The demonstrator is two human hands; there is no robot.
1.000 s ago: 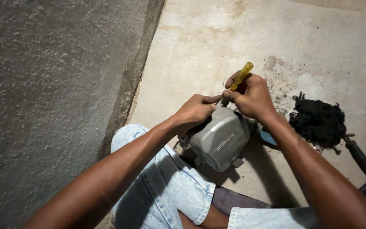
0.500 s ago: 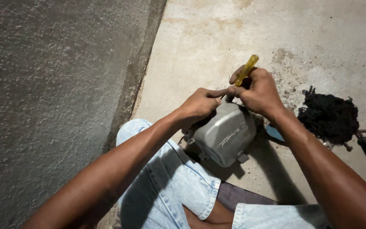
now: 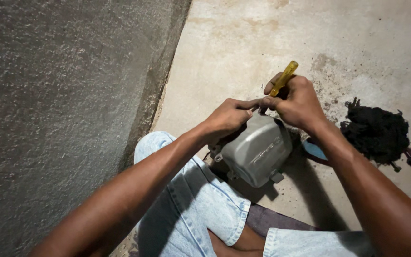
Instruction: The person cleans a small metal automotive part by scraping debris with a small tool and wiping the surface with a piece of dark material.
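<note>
- A rough, speckled grey wall (image 3: pixel 58 109) is seen at the left.
- The left hand (image 3: pixel 227 119) is pinched shut at the top edge of the grey metal housing (image 3: pixel 255 152), propped by the knee.
- The right hand (image 3: pixel 298 102) is clenched around a yellow-handled screwdriver (image 3: pixel 284 78); the work appears unfinished.
- A black fibrous wad (image 3: pixel 376 133) lies on stained concrete.

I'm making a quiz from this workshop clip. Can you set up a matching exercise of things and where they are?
Things:
1. screwdriver
2. grey housing
3. black rag
4. wall

Places:
A. on the floor beside the right forearm
B. along the left of the view
C. in the right hand
D. under both hands, by the knee

Pairs: 1-C, 2-D, 3-A, 4-B
</note>
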